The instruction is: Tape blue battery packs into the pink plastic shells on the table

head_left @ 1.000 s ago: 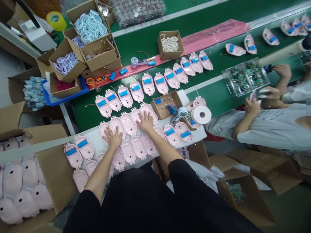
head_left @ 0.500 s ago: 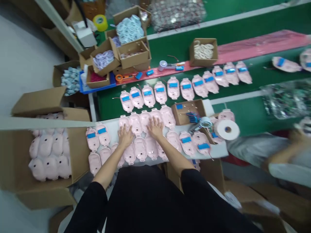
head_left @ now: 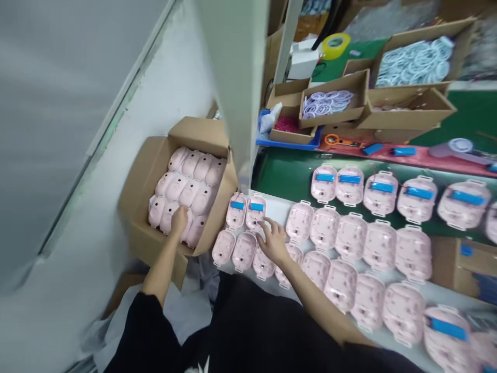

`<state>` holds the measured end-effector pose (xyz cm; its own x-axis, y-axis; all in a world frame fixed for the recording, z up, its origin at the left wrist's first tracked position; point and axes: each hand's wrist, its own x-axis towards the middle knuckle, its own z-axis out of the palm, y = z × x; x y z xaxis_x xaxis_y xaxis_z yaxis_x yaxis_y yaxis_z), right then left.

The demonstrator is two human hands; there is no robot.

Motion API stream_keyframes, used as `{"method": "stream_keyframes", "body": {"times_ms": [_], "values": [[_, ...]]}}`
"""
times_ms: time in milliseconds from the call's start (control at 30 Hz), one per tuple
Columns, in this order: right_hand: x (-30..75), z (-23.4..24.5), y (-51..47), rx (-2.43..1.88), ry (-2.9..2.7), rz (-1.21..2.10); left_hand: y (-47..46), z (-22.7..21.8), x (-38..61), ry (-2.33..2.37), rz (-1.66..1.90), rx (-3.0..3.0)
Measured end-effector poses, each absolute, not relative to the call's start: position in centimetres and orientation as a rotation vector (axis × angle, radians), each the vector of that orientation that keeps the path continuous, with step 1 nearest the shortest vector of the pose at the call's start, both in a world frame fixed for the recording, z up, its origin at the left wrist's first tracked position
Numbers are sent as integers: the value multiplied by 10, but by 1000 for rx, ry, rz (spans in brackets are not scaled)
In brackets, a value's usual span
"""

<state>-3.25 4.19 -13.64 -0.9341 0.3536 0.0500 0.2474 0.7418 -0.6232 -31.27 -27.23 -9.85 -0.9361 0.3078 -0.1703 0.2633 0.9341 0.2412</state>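
Observation:
My left hand (head_left: 179, 219) reaches into the cardboard box at the left, its fingers closed at the edge of a pink plastic shell (head_left: 168, 216) in the front row; the fingertips are partly hidden. My right hand (head_left: 274, 241) hovers over the white bench top with fingers spread and nothing in them. Just left of it lies a pink shell with a blue battery (head_left: 256, 207). An open pink shell (head_left: 263, 261) lies below the hand, part of a row of shells without batteries.
The cardboard box (head_left: 212, 242) holds several rows of pink shells. A pale post (head_left: 243, 93) rises between box and bench. Behind stand a blue tray (head_left: 287, 143), a box of purple rings (head_left: 328, 103) and a box of light blue rings (head_left: 415, 62). Battery-fitted shells (head_left: 382, 192) line the green surface.
My view has swung left toward the cardboard box. My left hand has gone from the bench shells into the box. My right hand has moved left along the rows.

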Motion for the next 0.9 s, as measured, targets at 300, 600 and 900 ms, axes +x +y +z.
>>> {"method": "stream_keyframes", "body": {"times_ms": [300, 600, 900], "values": [[-78, -85, -25, -664, -2866, 915, -265, -142, -415, 2767, 419, 435], [-103, -51, -73, -839, -2156, 1928, -295, -66, -317, 2819, 687, 641], [-25, -31, 28, -1226, -2261, 1857, -158, -71, -272, 2152, 1008, 1164]]}}
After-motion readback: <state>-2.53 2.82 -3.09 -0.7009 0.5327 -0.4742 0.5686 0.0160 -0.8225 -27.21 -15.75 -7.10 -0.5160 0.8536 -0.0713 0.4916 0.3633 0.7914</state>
